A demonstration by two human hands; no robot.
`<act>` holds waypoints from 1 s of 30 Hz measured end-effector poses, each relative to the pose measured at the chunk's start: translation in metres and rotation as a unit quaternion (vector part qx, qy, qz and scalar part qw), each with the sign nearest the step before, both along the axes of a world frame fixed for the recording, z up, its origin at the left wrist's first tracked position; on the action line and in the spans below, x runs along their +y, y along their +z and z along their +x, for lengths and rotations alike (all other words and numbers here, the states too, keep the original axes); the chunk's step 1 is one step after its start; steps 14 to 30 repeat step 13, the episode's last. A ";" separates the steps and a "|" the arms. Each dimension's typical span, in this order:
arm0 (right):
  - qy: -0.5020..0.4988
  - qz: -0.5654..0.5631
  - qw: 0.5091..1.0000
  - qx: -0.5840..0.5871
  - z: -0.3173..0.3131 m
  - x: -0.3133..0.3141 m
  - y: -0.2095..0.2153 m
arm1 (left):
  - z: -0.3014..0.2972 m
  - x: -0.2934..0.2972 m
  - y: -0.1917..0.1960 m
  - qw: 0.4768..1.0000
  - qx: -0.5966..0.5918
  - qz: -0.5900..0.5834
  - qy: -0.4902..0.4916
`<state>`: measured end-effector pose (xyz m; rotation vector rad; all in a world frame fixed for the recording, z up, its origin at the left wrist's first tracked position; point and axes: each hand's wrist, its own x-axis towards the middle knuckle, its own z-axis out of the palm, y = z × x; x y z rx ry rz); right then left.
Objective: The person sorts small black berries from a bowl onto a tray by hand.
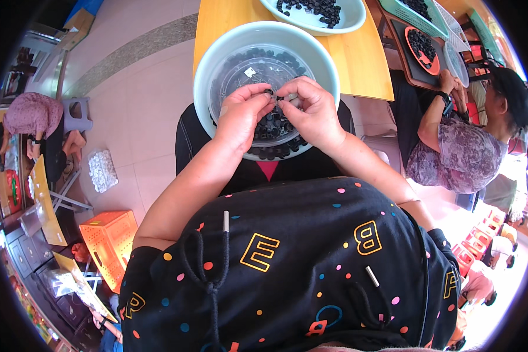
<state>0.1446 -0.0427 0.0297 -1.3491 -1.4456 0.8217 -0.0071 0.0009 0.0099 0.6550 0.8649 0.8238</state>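
Observation:
Over a pale blue-green basin (203,70) in front of me, both hands meet fingertip to fingertip. My left hand (243,112) pinches a small round black part (268,92) between thumb and fingers. The fingers of my right hand (314,112) are closed right beside it; whatever they grip is too small to make out. Beneath the hands, a clear round tray (232,76) sits in the basin, holding more small black parts (273,128), thin pin-like bits and a little white piece (250,72). More black parts lie around and under the tray.
The basin partly overlaps a yellow wooden table (364,70). Farther back on it stands a second basin (346,23) of black parts. At right, a seated person (457,141) works by an orange tray (413,44). An orange crate (108,240) and a bag of white pieces (102,170) are at left.

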 end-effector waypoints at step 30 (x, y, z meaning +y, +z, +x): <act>-0.016 0.020 0.999 0.024 0.004 0.004 -0.018 | -0.007 0.002 -0.005 0.993 -0.082 -0.074 -0.049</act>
